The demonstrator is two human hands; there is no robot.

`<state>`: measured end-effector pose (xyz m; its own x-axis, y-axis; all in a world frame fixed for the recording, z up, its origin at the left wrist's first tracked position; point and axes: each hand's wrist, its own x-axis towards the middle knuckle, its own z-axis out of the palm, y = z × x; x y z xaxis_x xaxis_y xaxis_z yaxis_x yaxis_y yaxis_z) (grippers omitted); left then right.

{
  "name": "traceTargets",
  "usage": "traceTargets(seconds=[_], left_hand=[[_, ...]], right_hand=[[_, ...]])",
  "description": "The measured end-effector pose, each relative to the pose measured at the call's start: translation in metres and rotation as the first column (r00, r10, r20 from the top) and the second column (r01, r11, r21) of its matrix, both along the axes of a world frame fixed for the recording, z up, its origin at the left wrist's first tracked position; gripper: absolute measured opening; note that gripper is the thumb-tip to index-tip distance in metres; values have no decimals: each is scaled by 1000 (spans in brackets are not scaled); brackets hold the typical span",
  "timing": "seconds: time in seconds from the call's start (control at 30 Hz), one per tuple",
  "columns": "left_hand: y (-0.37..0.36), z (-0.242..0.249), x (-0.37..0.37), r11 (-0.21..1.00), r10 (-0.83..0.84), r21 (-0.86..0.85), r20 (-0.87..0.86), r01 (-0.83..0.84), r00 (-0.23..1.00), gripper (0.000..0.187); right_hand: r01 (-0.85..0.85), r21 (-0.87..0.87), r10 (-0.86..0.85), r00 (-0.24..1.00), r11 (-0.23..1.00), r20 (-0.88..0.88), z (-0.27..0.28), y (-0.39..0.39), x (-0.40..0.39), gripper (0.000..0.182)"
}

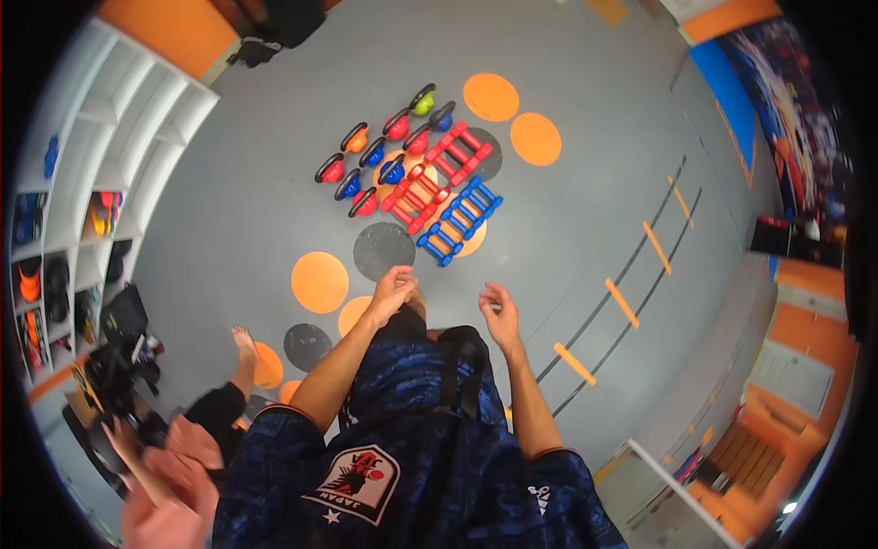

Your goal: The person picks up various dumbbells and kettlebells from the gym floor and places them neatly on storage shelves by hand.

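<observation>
My left hand [393, 291] hangs in front of my body above the floor, its fingers loosely bent and no object seen in it. To the right, my right hand [498, 313] is raised with relaxed, parted fingers and nothing in them. Beyond both hands, on the floor, lies a row of blue dumbbells [470, 211]. Rows of red dumbbells [416, 199] sit beside it. Farther left stand several kettlebells in lines, among them a red one [364, 203], an orange one [357, 140] and a green one [422, 105]. Neither hand touches any of these.
Orange floor discs [320, 282] and dark discs [384, 252] dot the grey floor. A taped ladder pattern [622, 303] runs along the right. White shelves [151, 110] line the left wall. A person in a pink top [169, 494] is at lower left, one bare foot extended.
</observation>
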<state>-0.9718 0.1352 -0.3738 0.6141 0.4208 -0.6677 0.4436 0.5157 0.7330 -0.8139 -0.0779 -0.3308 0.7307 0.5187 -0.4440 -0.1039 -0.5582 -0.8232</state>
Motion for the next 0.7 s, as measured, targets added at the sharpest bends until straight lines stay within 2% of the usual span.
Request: traceTargets(seconds=[0.07,0.13,0.27,0.37,0.4,0.47,0.6,0.7], left_hand=[[-4,-13,5,997,-27,75,-34,29,999,37],[-14,-24,4,984,-25,176,-63,35,998,36],[-33,-16,20,963,266,70,-109,-259,958,41],[-52,-38,25,942,316,184,-215,-279,924,43],[-59,-33,31,929,349,238,-306,-283,886,44],[-78,-44,40,897,424,283,-330,-340,843,46],[-101,-66,58,871,487,283,-381,-402,786,50],[-122,-128,66,783,620,226,-347,-579,704,61]], right_hand=[[-62,-10,63,998,998,25,-8,-2,11,38],[-127,-35,126,992,991,-28,-17,-6,21,38],[-295,-1,295,956,956,-5,-45,2,54,43],[-409,11,406,910,913,85,-60,18,81,48],[-441,-7,440,894,898,83,-68,19,91,49],[-506,-31,506,858,862,86,-87,30,112,52],[-561,-122,562,827,819,-26,-118,49,149,55],[-581,-155,578,813,799,-69,-151,61,160,55]])
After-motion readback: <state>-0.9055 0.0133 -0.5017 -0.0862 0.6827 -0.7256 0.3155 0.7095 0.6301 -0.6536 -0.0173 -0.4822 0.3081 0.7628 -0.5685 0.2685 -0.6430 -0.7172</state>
